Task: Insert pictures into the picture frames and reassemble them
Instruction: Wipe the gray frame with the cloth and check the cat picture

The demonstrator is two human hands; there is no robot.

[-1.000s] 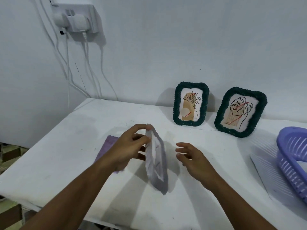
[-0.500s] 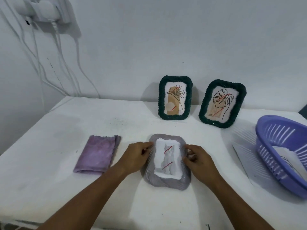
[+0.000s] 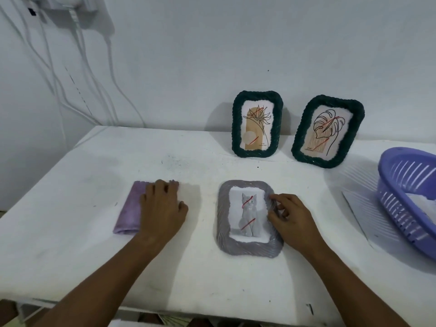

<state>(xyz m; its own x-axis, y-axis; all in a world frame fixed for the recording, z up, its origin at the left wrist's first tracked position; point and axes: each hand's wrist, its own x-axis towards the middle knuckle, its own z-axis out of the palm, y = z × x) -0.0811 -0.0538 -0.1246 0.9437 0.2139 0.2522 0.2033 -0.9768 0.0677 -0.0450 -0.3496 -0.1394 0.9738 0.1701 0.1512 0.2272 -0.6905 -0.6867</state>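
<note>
A grey woven picture frame [image 3: 223, 223] lies flat, face up, on the white table [image 3: 70, 175], with a cat picture [image 3: 249, 215] inside it. My right hand [image 3: 293, 221] grips the frame's right rim with curled fingertips. My left hand [image 3: 162, 206] rests palm down on a folded purple cloth [image 3: 128, 215] to the left of the frame, fingers slightly spread over its far edge. Two dark green woven frames [image 3: 237, 123] [image 3: 300, 142] holding line-drawn plant pictures lean upright against the wall at the back.
A purple slotted plastic basket [image 3: 405, 185] with white sheets inside stands at the right edge, on a white sheet [image 3: 363, 208]. A wall socket with white cables [image 3: 77, 67] hangs at the upper left. The table's front edge runs just below my forearms.
The grey frame, held upright a second ago, was laid flat face up. My left hand has since let go of it and moved left onto the purple cloth. My right hand stays on the frame.
</note>
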